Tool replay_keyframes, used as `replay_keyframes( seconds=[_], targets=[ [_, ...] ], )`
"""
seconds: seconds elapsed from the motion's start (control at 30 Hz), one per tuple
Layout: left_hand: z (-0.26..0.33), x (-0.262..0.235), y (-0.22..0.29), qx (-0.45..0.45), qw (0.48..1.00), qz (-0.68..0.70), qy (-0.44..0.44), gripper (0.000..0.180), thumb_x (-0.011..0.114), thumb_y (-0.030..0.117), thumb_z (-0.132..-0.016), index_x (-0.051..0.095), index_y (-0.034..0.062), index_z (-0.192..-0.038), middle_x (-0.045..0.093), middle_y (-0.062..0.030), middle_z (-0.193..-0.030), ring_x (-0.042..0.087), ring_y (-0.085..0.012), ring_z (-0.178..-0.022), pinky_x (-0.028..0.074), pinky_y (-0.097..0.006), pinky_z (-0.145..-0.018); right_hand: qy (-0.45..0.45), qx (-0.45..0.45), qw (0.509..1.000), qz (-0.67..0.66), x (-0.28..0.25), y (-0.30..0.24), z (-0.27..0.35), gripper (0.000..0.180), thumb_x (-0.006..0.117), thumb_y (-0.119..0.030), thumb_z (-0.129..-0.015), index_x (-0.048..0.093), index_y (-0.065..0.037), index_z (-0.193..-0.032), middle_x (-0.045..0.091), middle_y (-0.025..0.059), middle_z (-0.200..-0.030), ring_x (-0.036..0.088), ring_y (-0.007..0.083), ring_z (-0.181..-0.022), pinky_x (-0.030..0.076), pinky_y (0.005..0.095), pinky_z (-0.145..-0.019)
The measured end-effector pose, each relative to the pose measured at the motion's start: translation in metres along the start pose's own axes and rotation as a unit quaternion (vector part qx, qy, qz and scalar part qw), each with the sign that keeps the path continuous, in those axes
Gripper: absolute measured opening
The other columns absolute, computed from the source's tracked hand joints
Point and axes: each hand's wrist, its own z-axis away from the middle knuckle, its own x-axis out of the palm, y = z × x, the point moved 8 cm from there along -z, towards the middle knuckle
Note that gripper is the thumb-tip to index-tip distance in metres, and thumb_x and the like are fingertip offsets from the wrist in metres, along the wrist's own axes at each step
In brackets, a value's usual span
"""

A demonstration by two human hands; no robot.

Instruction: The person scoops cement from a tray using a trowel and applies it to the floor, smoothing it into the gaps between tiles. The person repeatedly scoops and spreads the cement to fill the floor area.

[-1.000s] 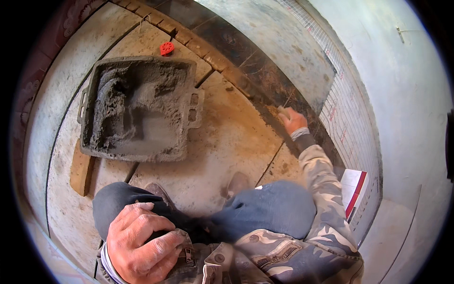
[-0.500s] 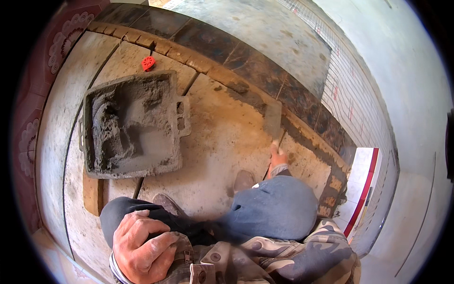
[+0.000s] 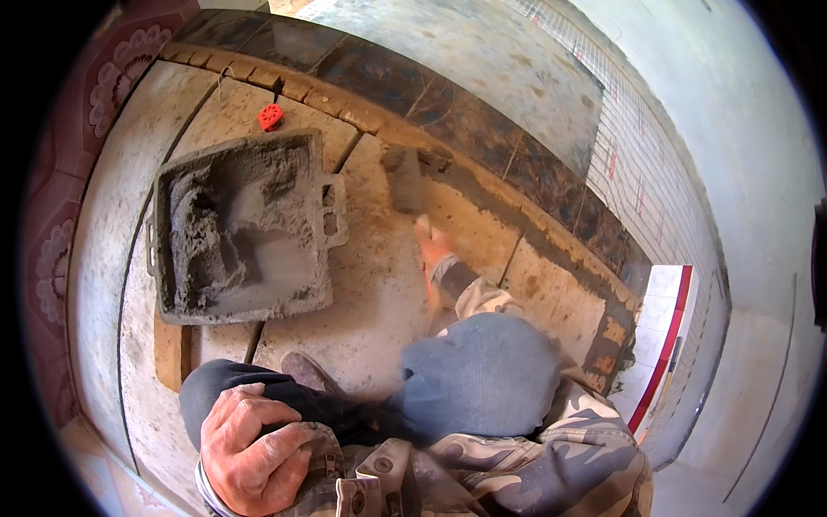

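Note:
My right hand (image 3: pixel 435 242) is closed round the handle of a trowel (image 3: pixel 404 179). The trowel's blade, blurred and grey, lies over the far end of a strip of wet mortar (image 3: pixel 525 215). That strip runs along the foot of a row of dark marbled tiles (image 3: pixel 465 116). My left hand (image 3: pixel 254 452) rests on my left knee with bent, loose fingers and nothing in them. Left of the trowel sits a shallow rectangular tub (image 3: pixel 317 297) with slotted handles, holding grey mortar (image 3: pixel 267 207).
A small red reel-like piece (image 3: pixel 270 116) lies behind the tub. A yellowish block (image 3: pixel 170 351) is by the tub's near left corner. White panels with a red band (image 3: pixel 663 345) stand at right, near a pale wall (image 3: pixel 749 172). Dark gaps divide the floor slabs.
My right hand has swept the trowel left and away from me along the mortar strip. More of my right sleeve shows. The left hand has barely moved.

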Motion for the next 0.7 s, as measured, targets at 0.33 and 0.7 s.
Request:
replay_keyframes(
  seconds=[0.33, 0.7],
  targets=[
    [0.004, -0.005, -0.005, -0.003, 1.000, 0.000, -0.005, 0.025, 0.072, 0.007, -0.064, 0.072, 0.0036, -0.089, 0.069, -0.0128, -0.087, 0.066, -0.0301, -0.078, 0.052, -0.049, -0.085, -0.110, -0.107, 0.986, -0.060, -0.063, -0.107, 0.058, 0.036, 0.072, -0.040, -0.098, 0.062, -0.005, -0.099, 0.062, 0.0031, -0.071, 0.056, 0.0137, -0.052, 0.048, 0.0339, -0.048],
    [0.001, -0.005, -0.008, -0.003, 1.000, 0.006, -0.005, 0.023, 0.072, 0.006, -0.067, 0.071, 0.0033, -0.090, 0.069, -0.0118, -0.088, 0.066, -0.0297, -0.080, 0.052, -0.049, -0.086, 0.239, -0.279, 0.836, 0.408, -0.148, -0.065, 0.038, 0.041, 0.069, -0.040, -0.094, 0.064, 0.000, -0.104, 0.070, 0.0272, -0.091, 0.067, 0.0495, -0.090, 0.052, 0.0546, -0.076]
  ],
)
